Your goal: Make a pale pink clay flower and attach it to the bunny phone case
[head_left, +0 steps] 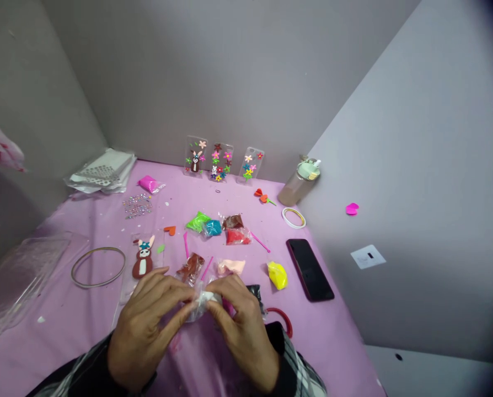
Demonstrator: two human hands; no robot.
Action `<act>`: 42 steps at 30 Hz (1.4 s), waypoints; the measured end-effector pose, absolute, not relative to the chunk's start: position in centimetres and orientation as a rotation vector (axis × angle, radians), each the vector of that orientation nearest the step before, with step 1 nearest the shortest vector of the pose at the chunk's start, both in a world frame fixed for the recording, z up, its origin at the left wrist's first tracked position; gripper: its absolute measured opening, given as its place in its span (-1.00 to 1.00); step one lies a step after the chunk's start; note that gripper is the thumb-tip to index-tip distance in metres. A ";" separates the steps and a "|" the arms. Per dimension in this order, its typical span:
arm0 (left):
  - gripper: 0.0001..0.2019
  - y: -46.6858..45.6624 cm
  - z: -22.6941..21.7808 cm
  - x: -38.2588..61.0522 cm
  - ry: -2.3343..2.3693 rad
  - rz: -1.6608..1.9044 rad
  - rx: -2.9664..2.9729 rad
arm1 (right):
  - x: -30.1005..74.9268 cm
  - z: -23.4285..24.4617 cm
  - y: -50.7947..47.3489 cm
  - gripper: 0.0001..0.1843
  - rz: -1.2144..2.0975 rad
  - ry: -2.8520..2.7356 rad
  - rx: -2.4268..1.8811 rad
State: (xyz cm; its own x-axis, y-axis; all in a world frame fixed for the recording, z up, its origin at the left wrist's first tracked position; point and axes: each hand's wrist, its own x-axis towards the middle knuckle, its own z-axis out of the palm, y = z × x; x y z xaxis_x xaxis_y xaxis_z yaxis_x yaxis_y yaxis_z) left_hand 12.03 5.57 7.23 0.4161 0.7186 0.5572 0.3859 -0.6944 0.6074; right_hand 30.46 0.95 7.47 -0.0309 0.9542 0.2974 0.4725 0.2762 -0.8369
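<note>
Your left fingers and right fingers pinch, nearly together, the film-wrapped white modelling clay over the desk, near the brown clay packet. Clay appears light, soft, easily dented; film probably slippery: hold the wrapper's edges.

Packet between hands – phone to right

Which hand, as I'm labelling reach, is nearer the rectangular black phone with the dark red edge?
The right. The right hand is left of the phone and closer to the wearer, apart from it; the left hand is farther left, beyond the right one.
</note>
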 end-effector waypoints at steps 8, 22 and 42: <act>-0.89 5.3 7.9 11.7 0.946 0.920 1.836 | 30.9 7.8 0.3 -0.88 0.649 -1.677 -1.405; -0.75 4.2 6.4 11.2 0.913 0.790 1.096 | 31.4 9.6 -1.4 -0.75 0.295 -1.935 -1.462; -0.87 3.3 6.0 10.4 0.917 1.113 1.616 | 26.7 9.3 -1.2 -0.85 0.875 -1.325 -1.320</act>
